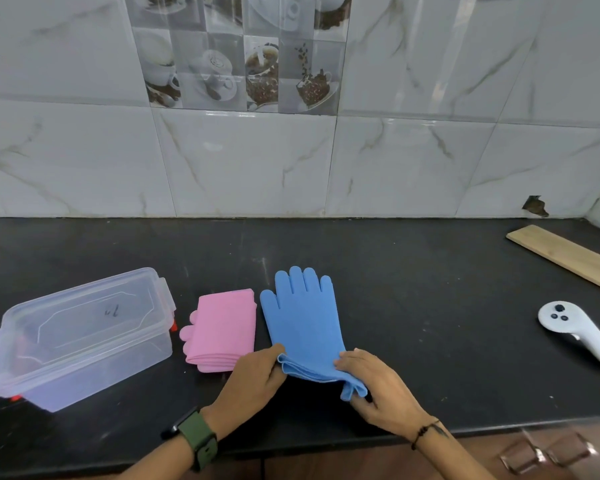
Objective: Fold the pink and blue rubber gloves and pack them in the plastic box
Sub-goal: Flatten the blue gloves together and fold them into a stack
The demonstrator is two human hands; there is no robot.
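The blue gloves (303,320) lie stacked on the black counter (413,282), fingers pointing toward the wall. My left hand (253,379) pinches the near left corner of the cuff, lifted slightly. My right hand (378,386) grips the near right cuff edge, which bunches under its fingers. The pink gloves (222,329) lie folded into a flat packet just left of the blue ones, fingertips poking out on the left. The clear plastic box (80,337) stands at the far left with its lid on.
A wooden board (565,256) lies at the back right near the tiled wall. A white handheld controller (579,332) rests on the right of the counter. The counter's front edge runs just below my wrists.
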